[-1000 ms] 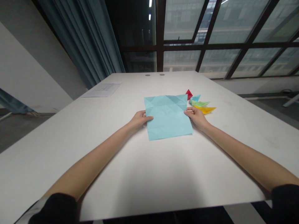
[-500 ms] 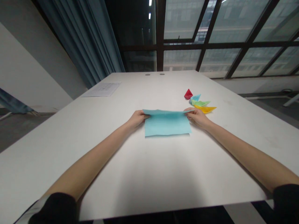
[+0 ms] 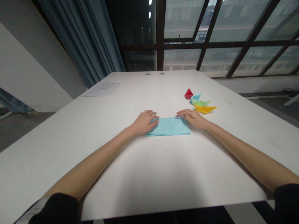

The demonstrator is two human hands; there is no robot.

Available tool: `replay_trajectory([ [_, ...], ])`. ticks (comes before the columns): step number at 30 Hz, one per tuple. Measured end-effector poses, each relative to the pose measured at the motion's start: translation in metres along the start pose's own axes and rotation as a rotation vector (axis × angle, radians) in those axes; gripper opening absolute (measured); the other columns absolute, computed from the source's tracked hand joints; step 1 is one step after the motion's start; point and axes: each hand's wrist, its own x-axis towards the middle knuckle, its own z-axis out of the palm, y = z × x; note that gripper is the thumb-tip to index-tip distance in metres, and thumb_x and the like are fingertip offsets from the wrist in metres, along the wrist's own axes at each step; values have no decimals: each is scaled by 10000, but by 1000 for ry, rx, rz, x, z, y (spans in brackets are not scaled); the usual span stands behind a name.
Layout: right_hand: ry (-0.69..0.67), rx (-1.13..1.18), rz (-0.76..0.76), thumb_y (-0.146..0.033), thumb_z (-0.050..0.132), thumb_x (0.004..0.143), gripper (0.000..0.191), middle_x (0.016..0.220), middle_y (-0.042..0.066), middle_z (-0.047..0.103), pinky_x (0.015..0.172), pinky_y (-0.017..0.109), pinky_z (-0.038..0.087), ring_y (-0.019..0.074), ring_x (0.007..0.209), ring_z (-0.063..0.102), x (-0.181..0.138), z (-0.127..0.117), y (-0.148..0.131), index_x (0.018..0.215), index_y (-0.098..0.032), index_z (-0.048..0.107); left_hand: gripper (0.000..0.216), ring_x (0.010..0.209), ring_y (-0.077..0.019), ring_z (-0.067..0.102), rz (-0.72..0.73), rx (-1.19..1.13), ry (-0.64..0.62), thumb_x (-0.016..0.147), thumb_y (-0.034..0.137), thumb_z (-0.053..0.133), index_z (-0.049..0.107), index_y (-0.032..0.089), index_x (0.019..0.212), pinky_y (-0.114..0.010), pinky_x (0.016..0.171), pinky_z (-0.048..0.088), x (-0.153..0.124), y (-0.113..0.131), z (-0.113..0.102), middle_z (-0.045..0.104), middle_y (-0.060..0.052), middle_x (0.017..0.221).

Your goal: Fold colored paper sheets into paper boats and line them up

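Observation:
A light-blue sheet of paper (image 3: 171, 127) lies folded over on the white table (image 3: 149, 168), its fold at the far side and layered edges toward me. My left hand (image 3: 146, 122) rests on its left end, fingers stretched out and a little apart. On the far right corner lies my right hand (image 3: 192, 119), its fingers extended along the fold. Neither hand is wrapped round the paper. Just beyond my right hand sits a yellow paper boat (image 3: 205, 109).
Behind the yellow boat stand a green paper boat (image 3: 201, 103), a light-blue one (image 3: 195, 98) and a red one (image 3: 188, 94). A printed sheet (image 3: 102, 89) lies at the table's far left. Windows and a blue curtain (image 3: 93, 40) are beyond.
The blue paper's raised far edge has been folded down toward me and now lies flat. Both hands have let go of its corners and moved inward on top of it.

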Motion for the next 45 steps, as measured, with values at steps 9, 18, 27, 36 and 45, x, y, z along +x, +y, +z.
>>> replay_trajectory([
  [9,-402,-185,-80,-594,452,816,741,1479,113,248,1082,554,118,299,1356,226,-8,14,-18,1430,-231,248,693,1395,-252,84,101,11,-331,869,592,308,147,244,1445,-487,1087,56,-5,1,20,81,-106,1515],
  [18,-325,-154,-145,-583,616,699,700,1274,130,547,987,441,358,296,1170,492,-2,-1,-19,1276,-199,521,887,1387,-290,114,124,-47,-360,740,660,496,183,215,1441,-472,1091,82,-5,-4,10,102,-141,1509],
  [27,-239,17,11,-492,640,711,505,1067,54,669,792,359,472,239,886,622,4,-12,-33,1160,-262,616,787,1365,-289,202,112,-190,-264,738,576,574,302,246,1399,-448,1086,141,-3,-7,-8,273,-112,1475],
  [36,-9,757,575,-553,598,738,412,875,84,685,568,293,543,198,737,630,12,-4,-29,895,-181,678,507,1221,-307,356,163,94,236,836,460,485,463,217,1280,-466,1032,187,-6,24,-23,414,-130,1342],
  [45,34,347,612,-468,612,744,305,774,94,686,510,280,475,196,641,602,14,-19,11,741,-172,685,368,1154,-279,463,136,107,-125,896,438,381,569,279,1170,-525,1022,164,-10,22,8,511,-108,1268],
])
